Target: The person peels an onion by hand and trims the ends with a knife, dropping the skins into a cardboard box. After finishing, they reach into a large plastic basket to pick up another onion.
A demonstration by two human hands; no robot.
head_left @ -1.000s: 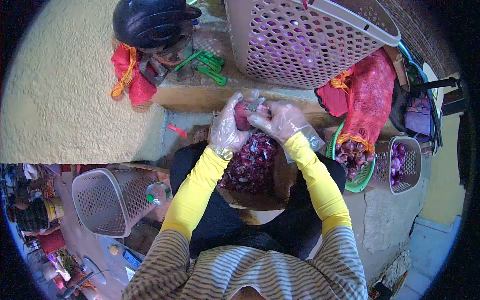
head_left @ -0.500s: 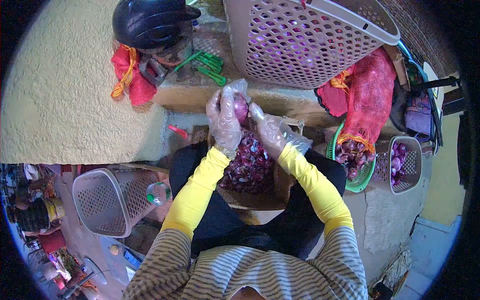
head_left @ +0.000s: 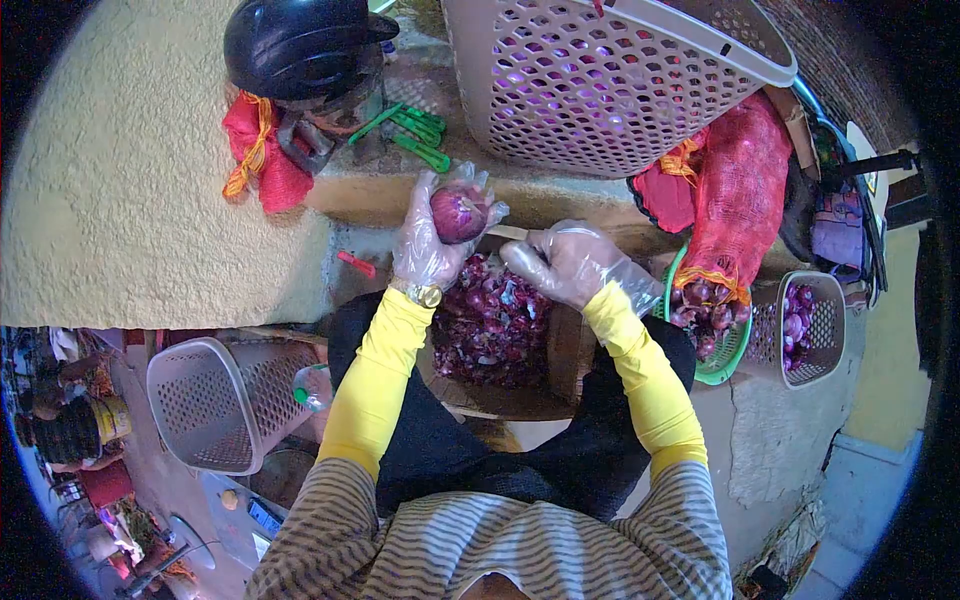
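Cupped in the left hand (head_left: 432, 243), fingers curled round a peeled red onion (head_left: 458, 213) from below and behind, thumb side pressed to its right flank; clamped on it, plastic glove crinkled over the knuckles. Held up above the heap of purple peelings (head_left: 490, 325) in the wooden crate (head_left: 560, 350), just short of the concrete ledge (head_left: 400, 190) beyond. Nearly round, so hardly any long axis to speak of; pale tip apparently turned upward and away toward the ledge, root end hidden in the palm, cannot tell more exactly. Well apart to the right, the right hand (head_left: 565, 262), also gloved, fingers loosely bent and drawn together; a thin pale blade-like sliver (head_left: 508, 233) showing at its fingertips, too small to tell for sure what it is or how firmly gripped. Yellow sleeves on both forearms, a gold wristwatch (head_left: 428, 295) at the left wrist. Beyond the ledge: a big pale perforated basket (head_left: 600, 90), green clips (head_left: 415, 130), a black helmet (head_left: 300, 45) over a red mesh bag. To the right: a red net sack (head_left: 735, 210) spilling into a green basket (head_left: 715, 365) of unpeeled onions, and beside it a small grey basket (head_left: 825, 335) with peeled ones. Lower left: another empty grey basket (head_left: 215, 400).
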